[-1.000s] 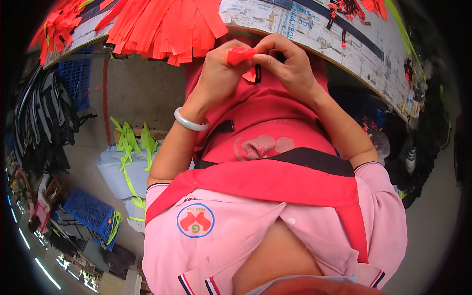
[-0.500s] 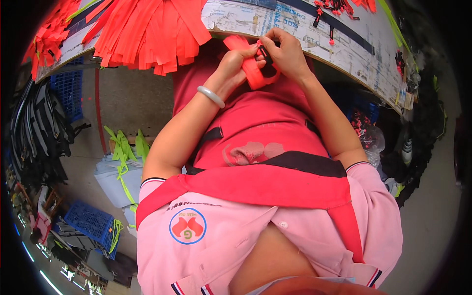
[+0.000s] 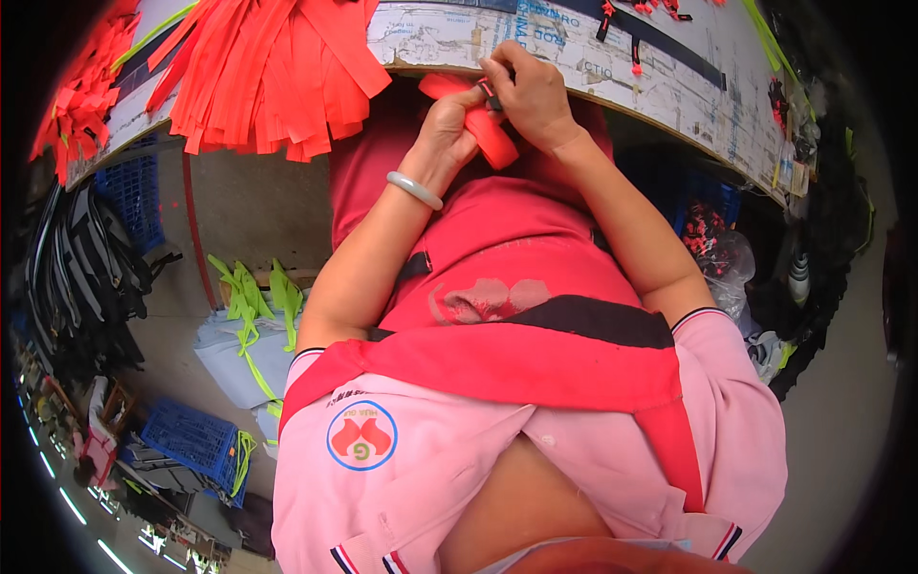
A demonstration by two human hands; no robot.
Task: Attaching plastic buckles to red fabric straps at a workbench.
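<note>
Just off the table's near edge, over my apron, both hands meet at a bright orange-red webbing strap (image 3: 493, 142). My left hand (image 3: 448, 132) is closed on the strap, thumb on top. One end of the strap shows above the knuckles and a folded length hangs below the fingers. A small black piece with a bit of red (image 3: 490, 95), like a plastic buckle, sits at the left thumb tip. My right hand (image 3: 537, 103) pinches at this piece with bent fingers. Fingers partly cover it, so how strap and piece join is hidden.
A thick bundle of orange-red strips (image 3: 273, 81) overhangs the edge of the worn, paper-covered table (image 3: 430, 38). Small black-and-red pieces (image 3: 636, 57) lie at the far right. Black strips (image 3: 72, 258) hang at left; a blue crate (image 3: 191, 435) stands below. A clear bag (image 3: 732, 273) sits at right.
Both hands and the strap have shifted slightly left in the picture. The strap's wide loop has narrowed, and the black piece is now up at the left thumb tip.
</note>
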